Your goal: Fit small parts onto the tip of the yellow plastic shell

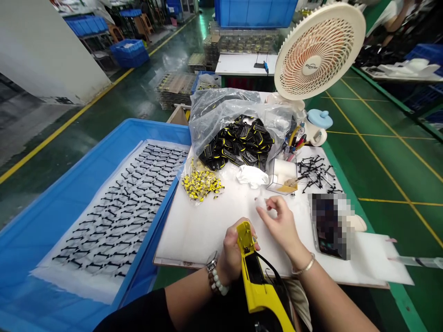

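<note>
Head view. Surroundings: white table point(207, 226); clear bag of black-yellow parts point(238, 140) at rear centre; heap of small yellow pieces point(202, 184) left of it; loose black clips point(316, 173) at right; clear box point(282, 177); fan point(320, 48) standing behind, logo unreadable; blurred phone point(330, 228) right of hands; blue bin point(44, 230) with rows of black clips on white sheet, left of table. Yellow-black tool point(256, 276): long body, yellow tip up, at near table edge. Left hand point(231, 253), fingers clenched on tool. Right hand point(282, 223), fingers pinched together just above tool tip; content too small to tell.
</note>
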Demonstrator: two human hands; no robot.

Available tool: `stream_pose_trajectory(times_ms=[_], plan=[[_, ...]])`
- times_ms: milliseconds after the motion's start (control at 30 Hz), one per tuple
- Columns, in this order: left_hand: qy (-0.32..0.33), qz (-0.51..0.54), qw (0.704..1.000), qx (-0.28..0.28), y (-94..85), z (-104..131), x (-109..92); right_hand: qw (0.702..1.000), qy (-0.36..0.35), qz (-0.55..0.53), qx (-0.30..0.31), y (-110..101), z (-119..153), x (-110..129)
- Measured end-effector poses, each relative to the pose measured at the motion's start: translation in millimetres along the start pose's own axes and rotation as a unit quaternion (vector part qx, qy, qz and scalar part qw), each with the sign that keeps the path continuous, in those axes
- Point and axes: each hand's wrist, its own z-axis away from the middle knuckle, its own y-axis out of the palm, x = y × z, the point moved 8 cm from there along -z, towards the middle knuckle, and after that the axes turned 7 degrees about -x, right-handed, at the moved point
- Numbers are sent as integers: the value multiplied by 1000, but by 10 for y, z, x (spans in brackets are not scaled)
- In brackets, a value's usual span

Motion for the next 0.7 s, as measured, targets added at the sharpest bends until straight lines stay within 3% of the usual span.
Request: stream_pose_trajectory(times_ms=[133,233,300,367,433,467,600,700], plan=[[-6,2,1000,-7,12,-17,3,999,-10,19,37,404,-134,-73],[-11,0,1000,-12,14,-32,1,998,-37,27,42,432,-199,-32],[-15,-1,1000,-18,6,-42,-1,998,-54,34,10,218,-258,5],[-23,-4,999,-24,0,-48,2,992,-61,62,-94,-207,-341,10],[-32,-10,999,-31,-4,-50,5,967,-71,117,-214,-649,-410,-3],[-37,-13,999,-35,-6,-51,5,958,-85,147,-230,-769,-458,-13],[-51,-26,997,-54,-15,-53,9,945,-143,240,-171,-806,-663,-111],[-57,-38,996,-65,-28,-55,16,926,-148,275,-214,-861,-687,-90]])
